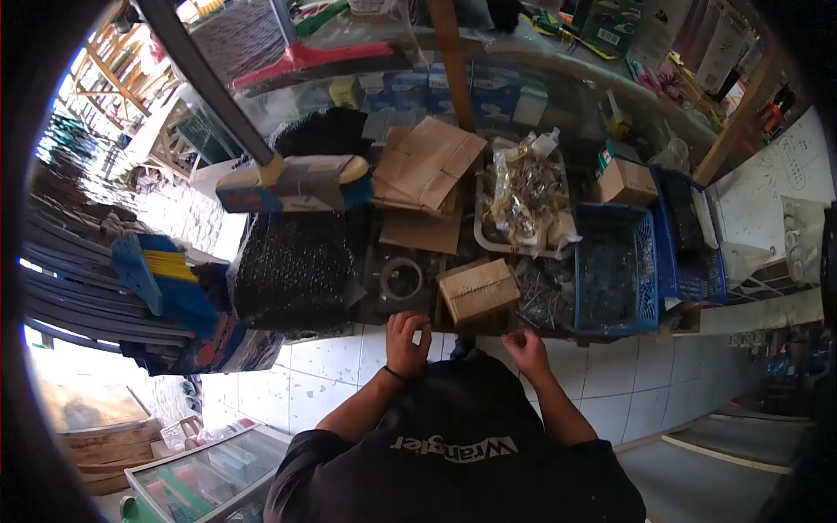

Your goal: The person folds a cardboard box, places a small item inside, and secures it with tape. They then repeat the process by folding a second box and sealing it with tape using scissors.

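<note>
A small closed cardboard box (478, 290) lies tilted at the front edge of the cluttered counter, between my two hands. My left hand (407, 343) is just left of the box at the counter edge, its fingers curled; what they hold, if anything, is too small to tell. To the right of the box, my right hand (525, 350) has its fingers bent together, and nothing can be made out in them. Neither hand touches the box. Behind my left hand sits a round ring-shaped object (402, 279) on the counter.
Flattened cardboard (429, 166) is stacked behind the box, beside a white tray (481, 237) of small plastic packets. A blue basket (647, 288) stands at the right. Black bubble wrap (296, 270) and a broom head (305, 181) are at the left.
</note>
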{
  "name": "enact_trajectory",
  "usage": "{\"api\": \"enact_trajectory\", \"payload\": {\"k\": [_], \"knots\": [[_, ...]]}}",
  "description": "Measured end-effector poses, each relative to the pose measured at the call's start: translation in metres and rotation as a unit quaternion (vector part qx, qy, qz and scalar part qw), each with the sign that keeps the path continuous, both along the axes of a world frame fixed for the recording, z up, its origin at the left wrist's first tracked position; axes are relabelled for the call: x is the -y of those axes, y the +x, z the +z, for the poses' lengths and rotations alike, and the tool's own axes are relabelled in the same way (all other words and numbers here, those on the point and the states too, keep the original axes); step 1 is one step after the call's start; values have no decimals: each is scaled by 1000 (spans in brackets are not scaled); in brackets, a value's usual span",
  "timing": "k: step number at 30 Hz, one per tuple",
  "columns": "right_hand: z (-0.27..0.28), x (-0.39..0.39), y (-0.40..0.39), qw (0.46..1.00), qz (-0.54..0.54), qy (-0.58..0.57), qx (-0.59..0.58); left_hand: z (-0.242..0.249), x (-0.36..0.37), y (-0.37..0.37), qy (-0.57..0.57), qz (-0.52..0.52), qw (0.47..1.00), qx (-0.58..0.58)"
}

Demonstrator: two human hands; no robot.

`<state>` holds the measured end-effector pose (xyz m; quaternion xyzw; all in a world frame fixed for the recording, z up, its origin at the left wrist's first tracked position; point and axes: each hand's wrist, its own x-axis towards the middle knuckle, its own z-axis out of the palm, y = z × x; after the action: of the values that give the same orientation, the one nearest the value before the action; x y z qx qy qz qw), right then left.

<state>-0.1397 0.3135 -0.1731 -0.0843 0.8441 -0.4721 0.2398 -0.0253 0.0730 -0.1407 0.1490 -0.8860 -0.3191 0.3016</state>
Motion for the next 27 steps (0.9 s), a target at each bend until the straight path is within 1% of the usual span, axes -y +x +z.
{"api": "enact_trajectory", "payload": {"k": [1,2,3,4,7,8,9,11,12,15,16,18,19,21,23,24,25,26,27], "knots": [[2,1,7,999,22,42,-21,-12,2,15,24,-4,999,21],[-6,-1,15,999,24,21,2,-30,6,31,48,-9,998,42],[-15,-2,21,999,35,36,-5,-39,7,44,71,-14,995,64],[-22,-4,27,998,46,50,-11,-39,8,52,99,2,992,75],[-38,-15,48,991,65,113,-25,-70,16,81,208,40,947,239],[-50,-21,55,987,72,136,-40,-84,21,90,179,22,935,306],[-62,-26,59,983,79,159,-54,-102,24,98,125,-22,931,341],[-75,-33,66,987,42,150,45,-152,29,121,17,-110,906,409],[-82,-36,72,984,22,146,97,-199,32,137,11,-137,872,470],[-103,-46,86,983,-5,146,111,-208,30,151,55,-180,778,599],[-106,-49,89,985,-5,141,95,-218,31,160,17,-220,769,600],[-110,-48,91,990,-4,125,61,-293,30,190,2,-206,761,615],[-106,-43,87,993,-22,93,74,-320,29,202,-6,-199,756,623],[-88,-35,78,993,-58,30,99,-276,34,211,-174,-316,688,630],[-81,-30,60,999,-28,19,7,-255,24,214,-237,-380,602,661],[-77,-28,50,999,-12,14,-38,-274,22,233,-181,-318,706,606],[-59,-22,41,998,-18,12,-53,-269,17,238,-125,-262,732,616],[-31,-13,30,997,-24,9,-67,-254,12,231,-73,-241,706,662],[-16,-6,19,996,-30,5,-82,-243,7,222,-21,-219,676,704]]}}
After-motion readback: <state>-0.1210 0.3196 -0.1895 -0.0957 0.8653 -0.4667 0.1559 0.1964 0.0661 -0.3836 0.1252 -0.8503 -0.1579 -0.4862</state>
